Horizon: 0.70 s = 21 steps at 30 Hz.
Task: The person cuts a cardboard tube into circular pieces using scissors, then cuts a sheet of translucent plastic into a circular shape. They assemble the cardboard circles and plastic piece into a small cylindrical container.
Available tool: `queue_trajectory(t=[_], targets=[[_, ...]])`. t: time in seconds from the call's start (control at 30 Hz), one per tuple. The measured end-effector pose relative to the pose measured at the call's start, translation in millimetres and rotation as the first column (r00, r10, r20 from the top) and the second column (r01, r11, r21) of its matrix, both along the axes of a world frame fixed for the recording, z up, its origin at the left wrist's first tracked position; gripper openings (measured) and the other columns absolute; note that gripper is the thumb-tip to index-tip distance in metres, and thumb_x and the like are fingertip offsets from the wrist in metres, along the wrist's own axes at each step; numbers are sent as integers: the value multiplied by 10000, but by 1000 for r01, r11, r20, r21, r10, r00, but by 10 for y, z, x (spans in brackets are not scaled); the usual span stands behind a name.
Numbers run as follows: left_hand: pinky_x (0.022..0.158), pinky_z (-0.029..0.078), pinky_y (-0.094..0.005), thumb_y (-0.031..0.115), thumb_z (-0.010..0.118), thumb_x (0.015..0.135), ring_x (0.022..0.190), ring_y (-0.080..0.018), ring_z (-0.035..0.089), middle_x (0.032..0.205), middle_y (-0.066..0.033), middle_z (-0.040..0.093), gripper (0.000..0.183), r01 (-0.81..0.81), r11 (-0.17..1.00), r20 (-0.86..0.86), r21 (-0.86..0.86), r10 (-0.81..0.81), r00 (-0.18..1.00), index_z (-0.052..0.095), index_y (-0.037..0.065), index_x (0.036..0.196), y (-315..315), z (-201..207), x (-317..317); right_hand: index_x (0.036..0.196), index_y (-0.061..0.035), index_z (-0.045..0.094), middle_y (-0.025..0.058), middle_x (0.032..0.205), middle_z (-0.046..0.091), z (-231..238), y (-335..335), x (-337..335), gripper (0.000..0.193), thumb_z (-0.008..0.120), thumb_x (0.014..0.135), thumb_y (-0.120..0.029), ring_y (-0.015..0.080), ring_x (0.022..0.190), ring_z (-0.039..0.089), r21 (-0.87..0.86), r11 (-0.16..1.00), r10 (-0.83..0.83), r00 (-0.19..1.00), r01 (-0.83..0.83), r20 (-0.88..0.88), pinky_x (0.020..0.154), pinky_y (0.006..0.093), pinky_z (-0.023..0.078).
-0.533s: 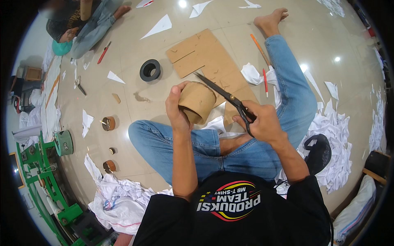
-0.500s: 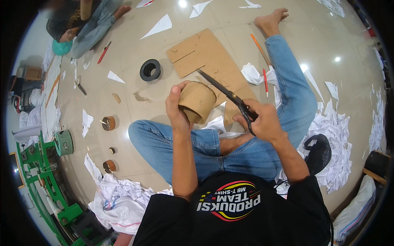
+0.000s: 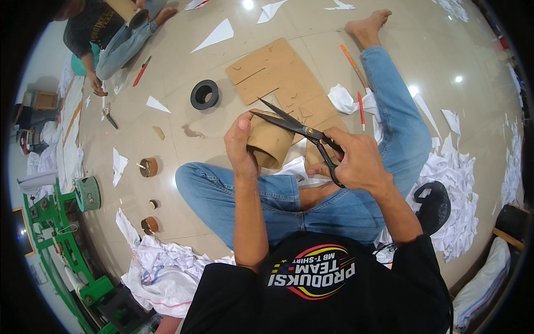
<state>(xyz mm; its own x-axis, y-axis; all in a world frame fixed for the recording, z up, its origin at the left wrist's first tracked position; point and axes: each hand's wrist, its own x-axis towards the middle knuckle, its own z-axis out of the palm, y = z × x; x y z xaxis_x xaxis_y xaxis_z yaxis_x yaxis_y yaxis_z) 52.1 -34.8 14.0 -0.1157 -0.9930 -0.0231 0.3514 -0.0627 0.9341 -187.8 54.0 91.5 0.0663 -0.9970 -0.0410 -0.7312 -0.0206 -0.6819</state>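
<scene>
Pale glossy floor tiles (image 3: 189, 67) spread out beneath me, littered with white offcuts (image 3: 214, 36), and a green metal frame (image 3: 69, 245) stood along the left edge of the room. Over at the upper left a co-worker (image 3: 103, 25) in a dark shirt sat on the floor. I sat with my jeans-clad legs apart, a flat brown cardboard sheet (image 3: 272, 64) lying between them and a little beyond my hands. A black flanged ring (image 3: 196, 99) lay to the left of that sheet, a slim red tool (image 3: 361, 111) to its right, near my right leg.

My left hand (image 3: 242, 146) was closed around the left side of a short cardboard tube (image 3: 271, 147), thumb up by its far rim, and the tube sat just right of that palm, tilted, its open end facing back toward me. My right hand (image 3: 356, 158) gripped the handles of black scissors (image 3: 310, 132), well apart from the left. The blades stood parted, the nearer one reaching across the tube's far end almost to my left thumb; with the rim partly hidden there, I could not tell whether the steel touched the cardboard.
</scene>
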Motion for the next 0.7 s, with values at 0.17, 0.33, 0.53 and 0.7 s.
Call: queue_trajectory(t=[0.17, 0.33, 0.53, 0.7], targets=[[830, 616, -354, 615, 554, 1047, 954, -246, 739, 1080, -191, 740, 745, 15, 998, -67, 69, -11, 998, 640, -100, 1240, 16, 22, 15, 1091, -58, 735, 87, 638, 633, -90, 28, -11, 657, 897, 763, -603, 312, 630, 685, -4, 1000, -12, 1000, 12, -7, 593, 419, 507], [824, 598, -339, 606, 563, 1053, 938, -222, 730, 1064, -175, 741, 743, 10, 993, -247, 120, 20, 969, 661, -110, 1226, 30, 80, -75, 1141, -25, 719, 111, 709, 659, -125, 58, -20, 765, 937, 703, -613, 324, 659, 670, 61, 989, -141, 983, 134, 121, 628, 412, 519], [845, 607, -347, 623, 490, 1080, 957, -248, 740, 1082, -187, 745, 748, -52, 981, -331, 185, 112, 937, 654, -90, 1237, 78, 68, -173, 1202, -4, 692, 181, 902, 701, -38, 113, 59, 899, 952, 641, -657, 376, 825, 699, 9, 996, -88, 991, 88, 100, 724, 426, 545], [850, 604, -345, 625, 491, 1081, 967, -249, 737, 1081, -187, 745, 748, -47, 981, -343, 187, 110, 933, 656, -88, 1239, 110, 69, -208, 1167, -18, 704, 166, 860, 703, -1, 108, 122, 833, 940, 665, -640, 398, 807, 704, 0, 998, -56, 998, 56, 8, 714, 442, 549]])
